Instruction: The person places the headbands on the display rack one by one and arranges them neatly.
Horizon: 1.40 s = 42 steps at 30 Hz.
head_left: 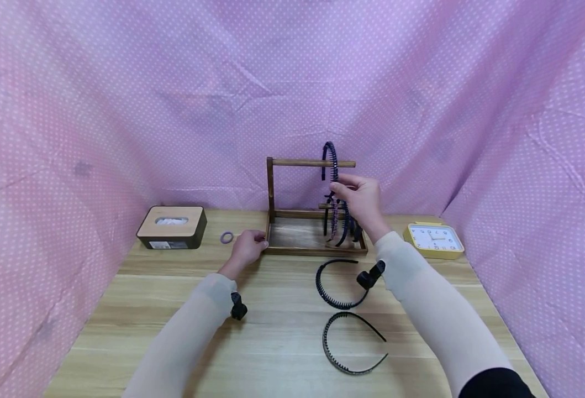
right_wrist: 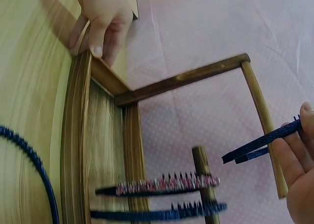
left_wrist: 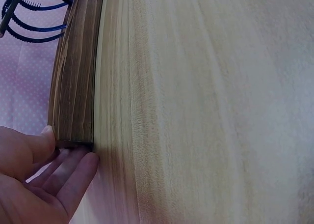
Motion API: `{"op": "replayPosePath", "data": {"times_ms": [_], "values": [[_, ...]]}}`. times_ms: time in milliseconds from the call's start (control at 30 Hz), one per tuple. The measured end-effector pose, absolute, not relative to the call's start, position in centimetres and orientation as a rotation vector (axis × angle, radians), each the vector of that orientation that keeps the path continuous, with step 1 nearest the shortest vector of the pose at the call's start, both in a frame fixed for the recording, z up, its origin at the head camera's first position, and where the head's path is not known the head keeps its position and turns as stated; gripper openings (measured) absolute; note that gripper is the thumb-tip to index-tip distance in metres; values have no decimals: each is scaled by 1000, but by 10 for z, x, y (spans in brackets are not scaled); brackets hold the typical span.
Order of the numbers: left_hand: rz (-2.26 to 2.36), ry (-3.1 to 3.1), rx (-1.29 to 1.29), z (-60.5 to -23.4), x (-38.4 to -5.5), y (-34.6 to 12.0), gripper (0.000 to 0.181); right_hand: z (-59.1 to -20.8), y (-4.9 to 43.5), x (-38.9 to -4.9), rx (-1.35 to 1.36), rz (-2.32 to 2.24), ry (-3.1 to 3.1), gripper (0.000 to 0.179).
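Note:
In the head view, my right hand (head_left: 364, 202) pinches a dark toothed headband (head_left: 334, 157) between thumb and fingers. The headband hangs over the upper rod (head_left: 297, 162) of a wooden stand (head_left: 317, 251), near that rod's free end. My left hand (head_left: 249, 247) holds the left end of the stand's tray, thumb on the rim and fingers outside, as the left wrist view shows at the tray corner (left_wrist: 76, 135). On the short lower rod (right_wrist: 200, 160) hang a pink-speckled headband (right_wrist: 162, 185) and a blue headband (right_wrist: 147, 215), with others partly hidden behind my right hand.
Two dark headbands lie on the table in front of the stand, one nearer it (head_left: 318, 282) and one closer to me (head_left: 326, 342). A purple ring (head_left: 222, 239) and a tissue box (head_left: 170, 226) are to the left. A yellow clock (head_left: 433, 239) sits to the right.

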<state>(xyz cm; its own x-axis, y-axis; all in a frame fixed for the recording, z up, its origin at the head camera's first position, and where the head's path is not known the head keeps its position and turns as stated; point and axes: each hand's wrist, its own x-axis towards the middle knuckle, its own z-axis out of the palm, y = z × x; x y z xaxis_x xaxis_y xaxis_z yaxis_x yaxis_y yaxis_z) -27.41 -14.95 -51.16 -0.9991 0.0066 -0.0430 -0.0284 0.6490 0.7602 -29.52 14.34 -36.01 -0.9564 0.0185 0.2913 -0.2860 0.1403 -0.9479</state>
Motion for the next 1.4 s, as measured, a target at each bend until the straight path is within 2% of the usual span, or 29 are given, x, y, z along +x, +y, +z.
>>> {"op": "replayPosePath", "data": {"times_ms": [500, 767, 1400], "values": [[1294, 2797, 5, -509, -273, -148, 36, -377, 77, -312, 274, 1910, -2370, 26], [1273, 2823, 6, -507, -274, -147, 34, -380, 53, -323, 278, 1853, -2432, 29], [1278, 2823, 8, -506, -273, -148, 33, -389, 38, -327, 246, 1844, -2493, 28]]}}
